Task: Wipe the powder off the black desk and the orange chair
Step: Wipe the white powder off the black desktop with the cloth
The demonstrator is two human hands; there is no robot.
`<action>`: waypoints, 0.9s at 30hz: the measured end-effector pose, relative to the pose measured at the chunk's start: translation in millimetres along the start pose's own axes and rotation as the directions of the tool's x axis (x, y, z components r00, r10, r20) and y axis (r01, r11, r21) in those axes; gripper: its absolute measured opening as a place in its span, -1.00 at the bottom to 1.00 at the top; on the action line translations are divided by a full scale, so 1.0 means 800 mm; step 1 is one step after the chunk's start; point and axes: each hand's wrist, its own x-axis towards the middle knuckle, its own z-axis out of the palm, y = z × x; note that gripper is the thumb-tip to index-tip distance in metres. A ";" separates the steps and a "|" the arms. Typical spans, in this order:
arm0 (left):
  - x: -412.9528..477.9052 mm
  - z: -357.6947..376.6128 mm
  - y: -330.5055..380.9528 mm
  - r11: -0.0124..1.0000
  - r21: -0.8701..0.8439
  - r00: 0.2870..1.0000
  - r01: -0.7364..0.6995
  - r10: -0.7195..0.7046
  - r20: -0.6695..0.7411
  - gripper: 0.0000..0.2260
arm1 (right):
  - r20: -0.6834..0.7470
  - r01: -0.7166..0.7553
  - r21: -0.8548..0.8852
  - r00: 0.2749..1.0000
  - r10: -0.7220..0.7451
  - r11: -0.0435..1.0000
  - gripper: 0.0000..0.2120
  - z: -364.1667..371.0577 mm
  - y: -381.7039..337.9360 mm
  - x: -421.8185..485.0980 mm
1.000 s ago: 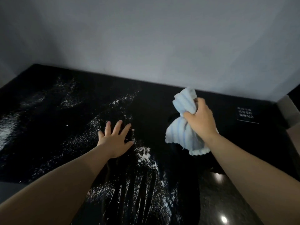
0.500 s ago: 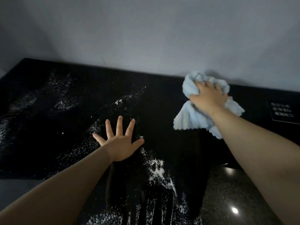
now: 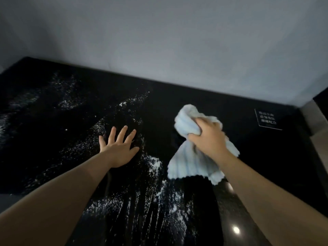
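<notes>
Right hand: fingers curled into the bunched top of the blue cloth, whose loose lower half fans over the black desk.
Left hand: left of the cloth, flat on the desk with fingers spread, holding nothing.
Powder: thick streaks just left of and below the cloth, with thinner dust far left.
Orange chair: not in view.
Risk: a hard sweep towards the near edge could fling powder off the desk, and the trailing hem or the planted palm may smear it back onto the bare desk right of the cloth.
</notes>
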 end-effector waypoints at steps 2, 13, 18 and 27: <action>-0.012 0.007 -0.001 1.000 -0.001 1.000 -0.011 0.011 -0.012 -0.41 | 0.094 -0.081 -0.193 0.991 0.100 0.978 -0.59 0.003 0.008 -0.017; -0.075 0.043 0.015 0.998 0.020 0.998 -0.065 0.066 -0.010 -0.41 | -0.150 0.052 0.309 0.989 -0.006 0.950 -0.59 -0.057 0.009 -0.084; -0.091 0.048 0.019 0.997 -0.010 0.997 -0.073 0.073 0.013 -0.38 | 0.237 -0.475 -0.236 0.818 0.524 0.848 -0.31 -0.081 0.084 -0.092; -0.117 0.064 0.020 0.993 -0.023 0.994 -0.113 0.113 0.002 -0.41 | 0.360 0.112 0.041 0.925 -0.120 0.993 -0.46 -0.021 -0.008 -0.179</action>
